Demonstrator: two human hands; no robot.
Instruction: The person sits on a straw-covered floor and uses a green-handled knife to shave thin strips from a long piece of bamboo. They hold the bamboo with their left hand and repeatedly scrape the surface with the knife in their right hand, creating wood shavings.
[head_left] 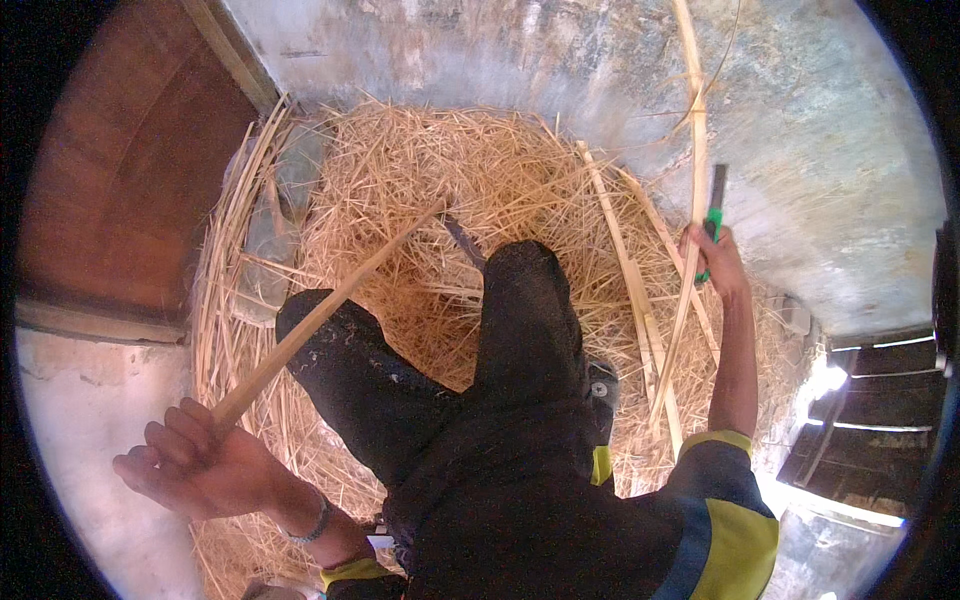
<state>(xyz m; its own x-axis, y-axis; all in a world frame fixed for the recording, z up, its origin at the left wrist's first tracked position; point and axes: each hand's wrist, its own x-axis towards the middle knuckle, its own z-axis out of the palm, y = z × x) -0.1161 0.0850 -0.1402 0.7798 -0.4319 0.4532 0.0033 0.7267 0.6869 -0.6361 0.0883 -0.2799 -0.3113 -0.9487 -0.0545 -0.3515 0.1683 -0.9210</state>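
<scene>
My left hand (200, 462) is closed round the near end of a long bamboo strip (325, 320), which slants away over my left knee. Its far tip lies beside a dark metal blade (463, 240) by my right knee; whether they touch I cannot tell. Out to the right, my right hand (716, 256) grips a green-handled knife (713, 222) with its dark blade pointing away. A second long, pale bamboo strip (696, 120) runs through the same hand, reaching up past the wall and down toward the straw. My fingers partly hide the knife's handle.
Straw-like shavings (420, 150) cover the floor round my bent legs. Several loose strips (630, 270) lie to the right, and a bundle of thin strips (225, 270) at the left. A worn bluish wall (560, 60) stands ahead; a brown wooden door (130, 150) is far left.
</scene>
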